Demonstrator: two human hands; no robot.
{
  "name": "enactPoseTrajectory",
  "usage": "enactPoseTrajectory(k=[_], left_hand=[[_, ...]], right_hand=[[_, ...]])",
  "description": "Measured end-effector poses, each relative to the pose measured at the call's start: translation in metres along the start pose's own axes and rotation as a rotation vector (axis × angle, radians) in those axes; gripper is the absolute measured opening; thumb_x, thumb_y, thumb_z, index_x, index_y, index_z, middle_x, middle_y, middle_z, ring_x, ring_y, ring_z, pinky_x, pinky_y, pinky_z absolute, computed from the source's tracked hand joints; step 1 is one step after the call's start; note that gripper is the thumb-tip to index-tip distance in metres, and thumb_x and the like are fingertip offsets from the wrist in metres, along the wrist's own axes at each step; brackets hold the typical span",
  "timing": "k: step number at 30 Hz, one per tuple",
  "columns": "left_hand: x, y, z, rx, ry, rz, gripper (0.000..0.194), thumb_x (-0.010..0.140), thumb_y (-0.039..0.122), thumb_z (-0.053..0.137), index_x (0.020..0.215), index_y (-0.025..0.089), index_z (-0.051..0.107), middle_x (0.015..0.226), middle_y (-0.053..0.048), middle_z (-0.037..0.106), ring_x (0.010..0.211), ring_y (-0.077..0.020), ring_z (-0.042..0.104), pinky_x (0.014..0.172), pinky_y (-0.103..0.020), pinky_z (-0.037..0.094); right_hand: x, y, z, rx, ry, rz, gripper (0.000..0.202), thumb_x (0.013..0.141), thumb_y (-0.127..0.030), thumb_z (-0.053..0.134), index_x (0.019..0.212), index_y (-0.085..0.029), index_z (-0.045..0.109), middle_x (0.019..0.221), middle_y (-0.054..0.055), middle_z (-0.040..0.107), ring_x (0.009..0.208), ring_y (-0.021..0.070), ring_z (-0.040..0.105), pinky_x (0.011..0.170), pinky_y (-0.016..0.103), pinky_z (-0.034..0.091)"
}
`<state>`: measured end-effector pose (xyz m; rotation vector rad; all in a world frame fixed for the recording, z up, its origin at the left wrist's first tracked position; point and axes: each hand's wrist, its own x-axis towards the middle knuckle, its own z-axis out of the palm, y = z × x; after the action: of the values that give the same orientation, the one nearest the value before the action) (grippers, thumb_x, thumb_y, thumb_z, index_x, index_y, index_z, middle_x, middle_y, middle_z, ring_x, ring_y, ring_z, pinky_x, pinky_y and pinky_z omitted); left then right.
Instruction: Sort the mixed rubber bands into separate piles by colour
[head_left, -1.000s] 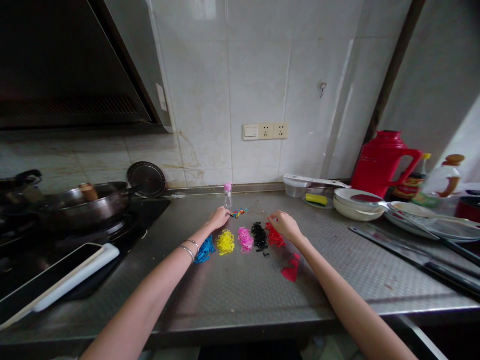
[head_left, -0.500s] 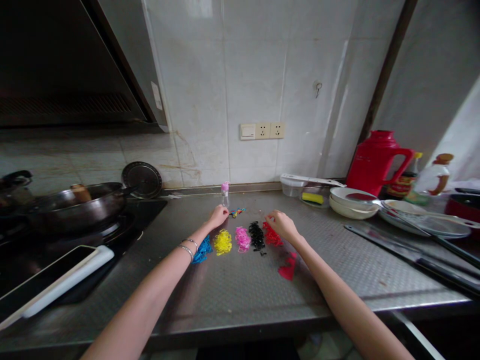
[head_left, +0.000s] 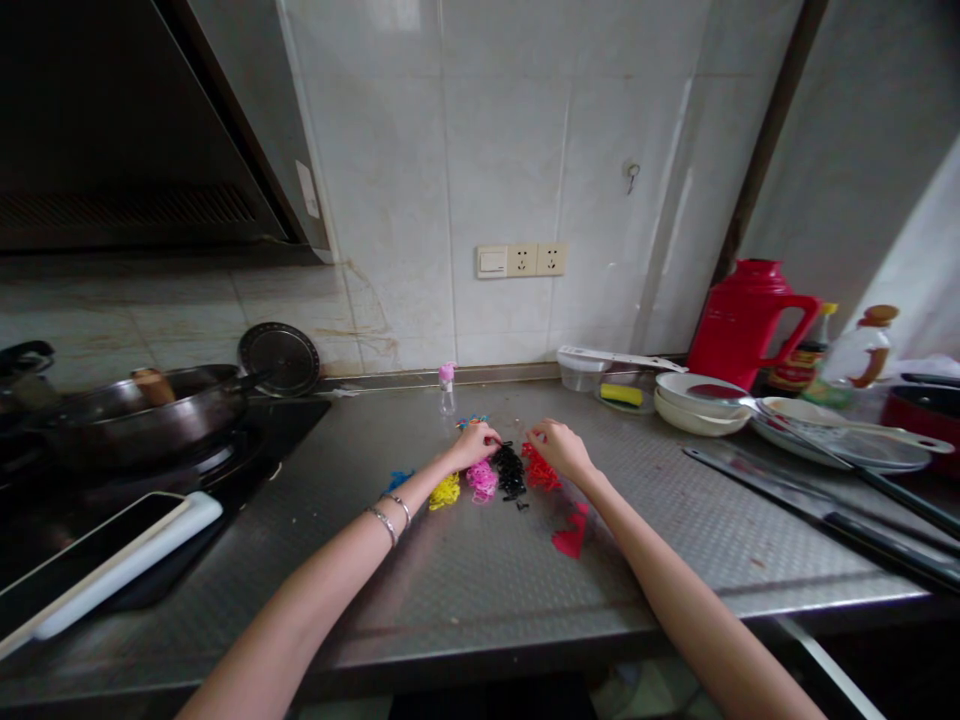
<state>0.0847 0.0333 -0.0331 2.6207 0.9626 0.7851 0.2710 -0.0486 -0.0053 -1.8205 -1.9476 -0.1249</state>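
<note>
Small rubber bands lie in colour-sorted piles on the steel counter. My left hand is closed in a pinch, its fingertips at the upper edge of the black pile. It hangs over the pink pile; whatever it pinches is too small to tell. My right hand is closed with bent fingers above the red pile, its grip unclear. The yellow pile and blue pile are partly covered by my left arm. Behind my left hand, a mixed-colour heap is partly hidden.
A small clear bottle with a pink cap stands behind the heap. A red heart-shaped piece lies near my right forearm. Bowls, a red thermos and a long knife are right; a pan and phone left.
My left hand has moved right, from beside the mixed heap to the black pile, uncovering the bottle's lower part. My right hand stays over the red pile. The view has shifted slightly.
</note>
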Motion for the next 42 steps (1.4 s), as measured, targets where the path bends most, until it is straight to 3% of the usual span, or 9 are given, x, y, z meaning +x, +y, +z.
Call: enactPoseTrajectory(k=[4,8,12,16,21,27,33,42], left_hand=[[-0.002,-0.008,-0.006,-0.081,0.075,-0.010,0.019,0.073,0.023,0.051,0.080,0.015,0.068,0.076,-0.004,0.065,0.069,-0.0125,0.054,0.066,-0.022,0.038],[-0.009,-0.028,-0.026,-0.152,0.214,-0.154,0.029,0.074,0.033,0.049,0.072,0.011,0.068,0.066,-0.005,0.063,0.062,-0.0130,0.052,0.058,-0.022,0.035],[-0.024,-0.055,-0.045,-0.167,0.353,-0.348,0.040,0.076,0.040,0.043,0.063,0.010,0.066,0.047,-0.001,0.052,0.048,-0.0109,0.044,0.048,-0.021,0.028],[-0.041,-0.078,-0.055,-0.271,0.440,-0.455,0.040,0.074,0.043,0.043,0.058,0.011,0.062,0.039,0.003,0.039,0.040,-0.0079,0.035,0.043,-0.021,0.023],[-0.050,-0.084,-0.060,-0.533,0.500,-0.625,0.039,0.074,0.044,0.040,0.064,0.012,0.059,0.038,0.006,0.031,0.033,-0.0055,0.024,0.038,-0.020,0.017],[-0.052,-0.083,-0.058,-0.551,0.489,-0.587,0.040,0.074,0.045,0.040,0.063,0.012,0.059,0.038,0.006,0.031,0.033,-0.0049,0.025,0.037,-0.019,0.017],[-0.054,-0.084,-0.058,-0.570,0.499,-0.560,0.042,0.074,0.047,0.040,0.062,0.011,0.059,0.039,0.006,0.032,0.034,-0.0047,0.026,0.037,-0.019,0.018],[-0.054,-0.081,-0.057,-0.607,0.516,-0.565,0.044,0.075,0.047,0.039,0.059,0.011,0.059,0.036,0.006,0.030,0.032,-0.0043,0.025,0.038,-0.019,0.017]], right_hand=[[0.000,0.001,0.000,-0.005,0.011,-0.011,0.035,0.083,-0.041,0.035,0.081,-0.021,0.064,0.088,0.005,0.062,0.076,0.0133,0.055,0.058,0.019,0.033],[0.000,0.002,0.000,-0.006,0.014,-0.010,0.034,0.083,-0.040,0.036,0.081,-0.021,0.064,0.088,0.004,0.062,0.076,0.0134,0.055,0.056,0.019,0.032],[0.001,0.000,-0.001,-0.003,0.008,-0.014,0.034,0.083,-0.040,0.035,0.080,-0.021,0.064,0.088,0.005,0.062,0.077,0.0135,0.055,0.057,0.019,0.032],[0.001,-0.003,-0.001,0.004,0.012,-0.041,0.034,0.083,-0.040,0.035,0.079,-0.021,0.063,0.087,0.004,0.062,0.075,0.0132,0.055,0.056,0.019,0.032],[0.000,-0.006,-0.001,0.006,-0.005,-0.039,0.034,0.083,-0.040,0.036,0.078,-0.021,0.063,0.087,0.004,0.062,0.075,0.0134,0.055,0.056,0.019,0.032],[0.006,-0.015,-0.007,0.067,-0.061,-0.026,0.030,0.080,-0.040,0.040,0.083,-0.023,0.065,0.087,0.004,0.064,0.076,0.0150,0.056,0.058,0.020,0.034],[0.035,-0.031,-0.011,0.079,-0.135,-0.075,0.025,0.077,-0.034,0.046,0.090,-0.025,0.065,0.086,0.004,0.065,0.081,0.0165,0.057,0.063,0.020,0.037],[0.082,-0.045,0.037,-0.048,-0.230,-0.250,0.036,0.077,-0.017,0.042,0.108,-0.024,0.057,0.109,0.007,0.054,0.096,0.0186,0.051,0.074,0.025,0.040]])
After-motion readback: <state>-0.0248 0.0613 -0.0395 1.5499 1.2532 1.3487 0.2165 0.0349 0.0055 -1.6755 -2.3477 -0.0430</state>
